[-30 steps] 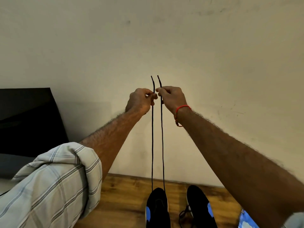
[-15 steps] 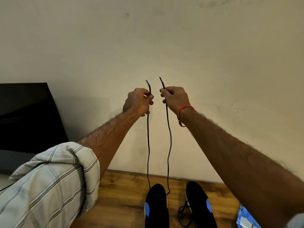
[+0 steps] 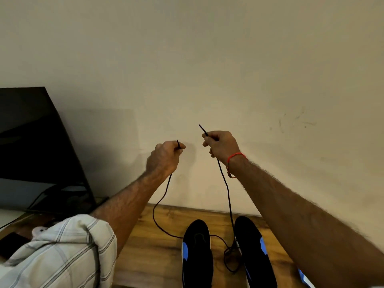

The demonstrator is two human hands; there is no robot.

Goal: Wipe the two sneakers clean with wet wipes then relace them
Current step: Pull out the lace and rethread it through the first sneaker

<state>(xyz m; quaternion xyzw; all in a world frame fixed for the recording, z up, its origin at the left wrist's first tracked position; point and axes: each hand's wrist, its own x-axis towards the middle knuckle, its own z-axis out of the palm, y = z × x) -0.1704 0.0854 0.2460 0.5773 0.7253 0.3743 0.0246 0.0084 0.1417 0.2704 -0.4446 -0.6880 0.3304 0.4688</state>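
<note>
He stands at the wooden table (image 3: 158, 254) with 1 black lace (image 3: 225, 185) pinched near each tip, his left hand (image 3: 163, 157) curled round 1 end and his right hand (image 3: 222, 145) round the other. The lace sags in slack loops to the left sneaker (image 3: 197, 254), with the right sneaker (image 3: 254, 250) just beside it. I judge it light and limp, best gripped by its stiff tips for threading.

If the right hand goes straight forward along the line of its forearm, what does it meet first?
Probably the wall. The right hand, pinching one lace end, points away from the person toward it, and nothing shows between them. How far the wall is cannot be told.
</note>
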